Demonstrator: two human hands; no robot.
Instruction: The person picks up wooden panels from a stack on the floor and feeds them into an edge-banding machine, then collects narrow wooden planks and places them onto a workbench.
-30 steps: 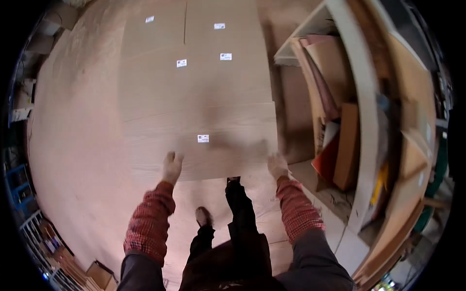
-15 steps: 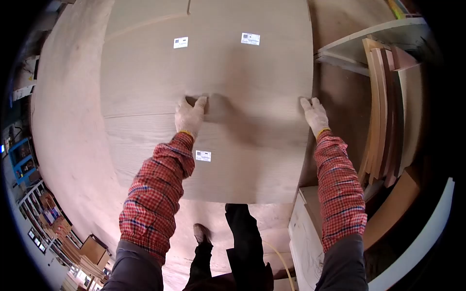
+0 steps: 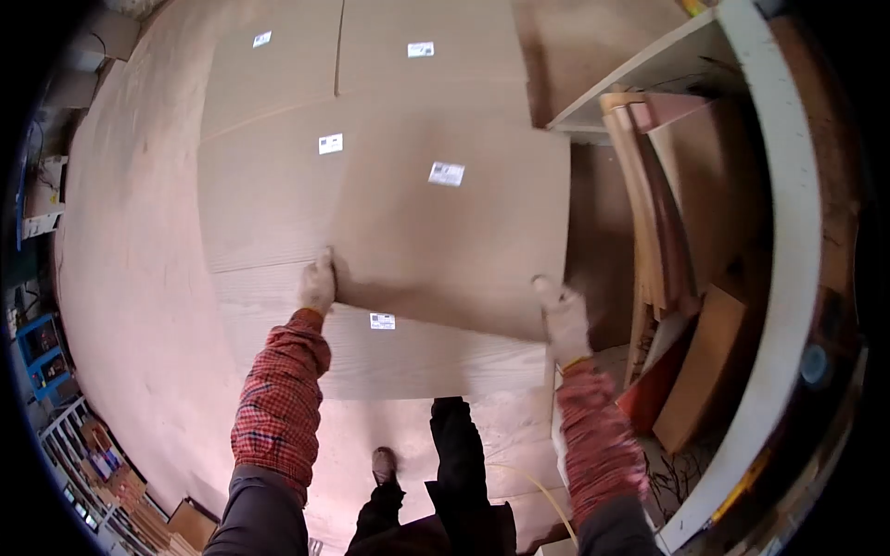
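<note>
Gripping its near corners, the left hand (image 3: 318,284) and right hand (image 3: 565,321) hold a flat, brown, rectangular wood-like panel (image 3: 454,243), probably stiff, fairly light, best held by opposite edges.

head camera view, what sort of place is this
Likely a woodworking or furniture workshop: several labelled, wood-grained panels, with loose board pieces standing in a pale-edged shelf unit.
</note>
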